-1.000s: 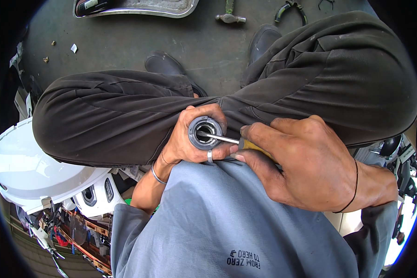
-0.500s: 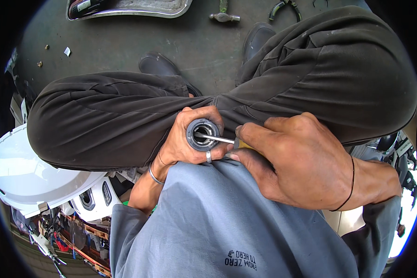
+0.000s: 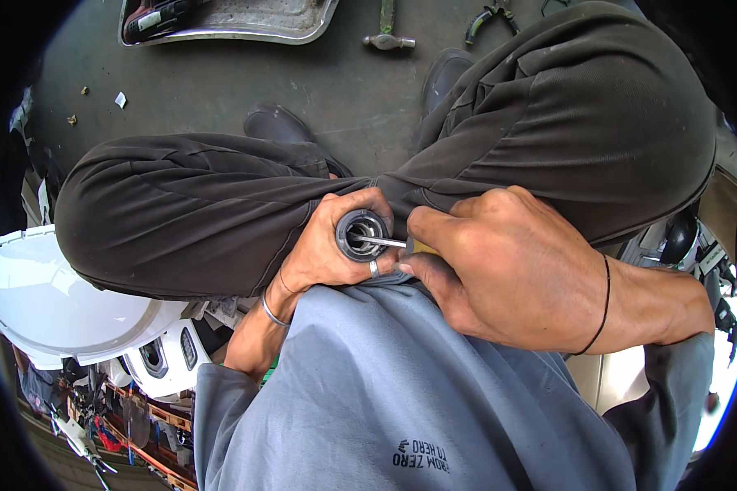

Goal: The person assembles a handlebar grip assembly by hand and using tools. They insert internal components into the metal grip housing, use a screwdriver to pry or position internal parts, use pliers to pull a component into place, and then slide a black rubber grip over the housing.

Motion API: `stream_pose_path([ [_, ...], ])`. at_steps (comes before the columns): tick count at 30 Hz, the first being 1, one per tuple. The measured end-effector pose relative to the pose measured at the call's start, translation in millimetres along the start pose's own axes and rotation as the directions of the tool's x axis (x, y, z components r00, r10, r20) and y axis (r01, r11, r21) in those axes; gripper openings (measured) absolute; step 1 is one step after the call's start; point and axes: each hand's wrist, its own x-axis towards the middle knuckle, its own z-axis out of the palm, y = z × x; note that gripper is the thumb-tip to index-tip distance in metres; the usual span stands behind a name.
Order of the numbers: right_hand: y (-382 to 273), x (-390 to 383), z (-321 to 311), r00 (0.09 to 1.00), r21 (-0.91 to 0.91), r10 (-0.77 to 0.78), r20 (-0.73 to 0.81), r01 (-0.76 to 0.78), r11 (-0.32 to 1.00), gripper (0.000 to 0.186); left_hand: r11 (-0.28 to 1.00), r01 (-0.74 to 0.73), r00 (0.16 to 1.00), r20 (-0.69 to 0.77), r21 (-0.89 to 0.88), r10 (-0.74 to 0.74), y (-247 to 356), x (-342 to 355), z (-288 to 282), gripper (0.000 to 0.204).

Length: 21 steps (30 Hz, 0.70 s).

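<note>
My left hand [image 3: 313, 250] is wrapped round a dark cylindrical part [image 3: 341, 238], its round open end facing up. Inside that end a paler metal ring shows, and the depth of the bore is dark. From the right, the thin metal shaft of a screwdriver [image 3: 391, 243] reaches into the opening at a slant. My right hand [image 3: 520, 266] grips its yellowish handle, mostly hidden by the thumb and fingers. Both hands are close together in front of my grey shirt [image 3: 368, 360], above my lap. The lower body of the cylinder is hidden by my left hand.
On the floor beyond my boots lie a metal tray [image 3: 291, 37] holding a dark tool, a hammer [image 3: 389, 41] and green-handled pliers [image 3: 477, 29]. White curved panels [image 3: 74, 299] stand to my left. Behind them are cluttered orange-edged shelves [image 3: 151, 446].
My right hand has come slightly left, and the screwdriver's handle is a little closer to the cylinder's rim. My left hand keeps its hold. The view has shifted a little.
</note>
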Motion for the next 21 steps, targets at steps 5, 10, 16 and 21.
stream_pose_path([
  [5, -8.1, -17.9, -12.1, 0.998, 0.031, 0.031, -0.060, -0.029, 0.999, 0.021, 0.995, -0.063, 0.992, -0.105, 0.076, 0.071, -2.3, -1.6, 0.1, 0.036],
  [10, -13.2, -34.4, -18.0, 0.994, -0.046, 0.063, -0.087, -0.067, 0.997, 0.031, 0.988, -0.094, 0.985, -0.133, 0.123, 0.110, 0.1, -0.7, 1.5, 0.035],
  [16, -21.1, -43.3, -25.0, 0.981, -0.182, 0.145, -0.128, -0.167, 0.969, 0.033, 0.973, -0.081, 0.993, -0.066, 0.217, 0.098, 14.7, 1.1, 10.1, 0.030],
  [21, -23.1, -36.2, -25.4, 0.983, -0.247, 0.183, -0.021, -0.183, 0.952, 0.030, 0.965, -0.058, 0.995, -0.058, 0.257, 0.076, 8.9, 2.0, 16.3, 0.030],
])
